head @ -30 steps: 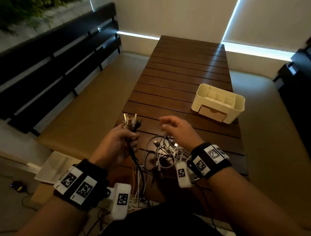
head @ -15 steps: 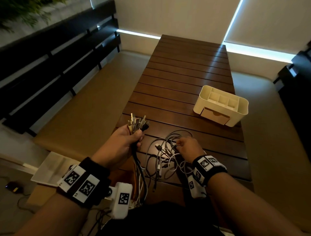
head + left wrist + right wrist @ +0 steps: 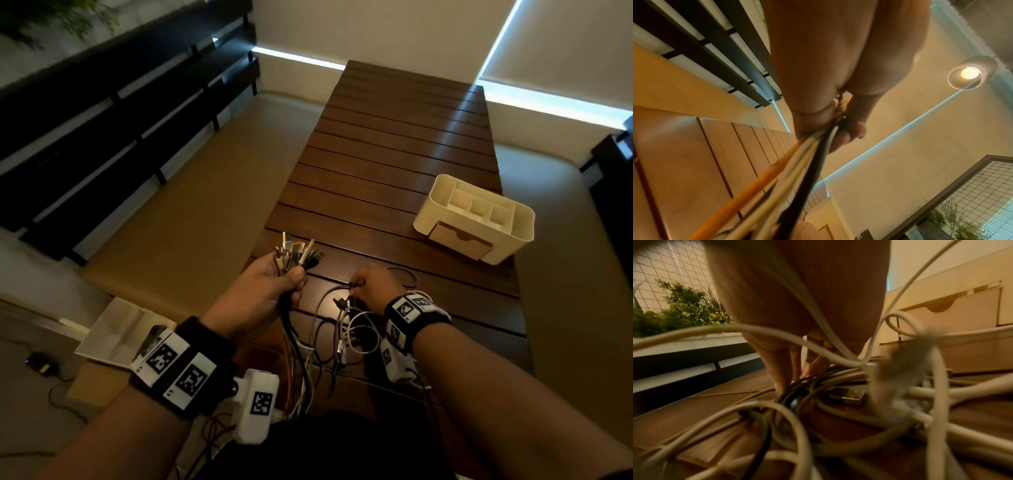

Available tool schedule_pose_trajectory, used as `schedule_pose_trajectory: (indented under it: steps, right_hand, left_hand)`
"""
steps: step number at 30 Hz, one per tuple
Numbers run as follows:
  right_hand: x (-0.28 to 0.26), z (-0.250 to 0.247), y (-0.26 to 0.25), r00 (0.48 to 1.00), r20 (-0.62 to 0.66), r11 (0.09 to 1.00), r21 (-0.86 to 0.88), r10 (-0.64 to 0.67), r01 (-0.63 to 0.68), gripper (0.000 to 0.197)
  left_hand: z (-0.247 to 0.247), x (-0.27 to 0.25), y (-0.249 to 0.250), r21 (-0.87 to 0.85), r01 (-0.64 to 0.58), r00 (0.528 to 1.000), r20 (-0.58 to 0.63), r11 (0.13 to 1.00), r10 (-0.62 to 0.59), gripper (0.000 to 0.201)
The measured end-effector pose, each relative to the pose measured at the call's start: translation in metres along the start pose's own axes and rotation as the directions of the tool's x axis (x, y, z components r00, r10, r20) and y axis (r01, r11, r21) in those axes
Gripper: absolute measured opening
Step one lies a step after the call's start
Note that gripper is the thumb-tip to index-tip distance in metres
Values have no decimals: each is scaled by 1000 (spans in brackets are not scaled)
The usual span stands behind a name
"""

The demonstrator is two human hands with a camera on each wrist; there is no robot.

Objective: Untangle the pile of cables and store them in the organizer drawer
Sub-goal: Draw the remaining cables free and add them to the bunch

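Note:
My left hand [image 3: 274, 287] grips a bundle of cable ends [image 3: 297, 251], plugs fanned out above the fist; the orange, white and black cords [image 3: 789, 183] hang down from it off the table's near edge. A tangled pile of cables [image 3: 346, 329] lies on the slatted wooden table [image 3: 394, 144]. My right hand [image 3: 371, 286] is down on the pile's far side, fingertips [image 3: 785, 382] pinching a dark cable [image 3: 803, 386]. A black USB plug [image 3: 853, 395] lies beside them. The cream organizer [image 3: 479, 219], its drawer [image 3: 459, 240] closed, stands at the right.
A tan bench cushion [image 3: 191, 212] runs along the left of the table, with a black slatted backrest [image 3: 102, 113] behind it. A white tray [image 3: 120, 332] lies on the floor at the lower left. A dark cabinet [image 3: 616, 164] stands at the right edge.
My right hand has dropped from above the table onto the cable pile and closed its fingers on a dark cable. The left hand keeps its bundle, raised slightly.

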State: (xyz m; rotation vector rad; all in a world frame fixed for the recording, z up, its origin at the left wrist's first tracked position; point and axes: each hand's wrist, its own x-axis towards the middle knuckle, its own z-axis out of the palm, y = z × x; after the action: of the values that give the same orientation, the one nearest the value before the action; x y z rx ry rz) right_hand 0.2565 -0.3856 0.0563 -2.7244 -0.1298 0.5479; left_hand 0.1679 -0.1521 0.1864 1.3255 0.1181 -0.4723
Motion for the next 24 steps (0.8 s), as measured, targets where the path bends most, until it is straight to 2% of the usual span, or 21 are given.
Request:
schedule_pose_trajectory:
  steps: [2, 6, 11, 13, 15, 18, 21, 24]
  right_hand:
    - [3, 1, -1, 1000, 12, 999, -29, 20, -19, 12]
    - [1, 3, -2, 999, -4, 998, -39, 45, -45, 11]
    - [-14, -6, -12, 985, -173, 996, 82, -14, 28, 8]
    - [-23, -18, -21, 976, -217, 973, 225, -6, 56, 8]
    - [-33, -30, -30, 974, -224, 893, 446, 44, 63, 7]
    - [-51, -44, -39, 974, -210, 702, 706, 80, 94, 7]
    - [-64, -54, -41, 978, -208, 580, 800, 26, 155, 11]
    - [-76, -60, -44, 976, -216, 434, 882, 28, 182, 10]
  left_hand:
    - [-3, 2, 0, 1, -1, 1000, 2, 1000, 1, 8]
    - [-4, 7, 1, -10, 13, 1000, 9, 1000, -13, 7]
    - [0, 14, 0, -27, 18, 1000, -3, 999, -18, 11]
    - [1, 16, -1, -38, 21, 1000, -7, 999, -21, 11]
    - [3, 17, -1, -48, 25, 999, -19, 999, -26, 12]
    - [7, 15, -1, -67, 16, 999, -35, 998, -19, 13]
    - [10, 12, -1, -66, 10, 998, -57, 998, -13, 12]
    - [13, 9, -1, -77, 1, 996, -84, 997, -8, 13]
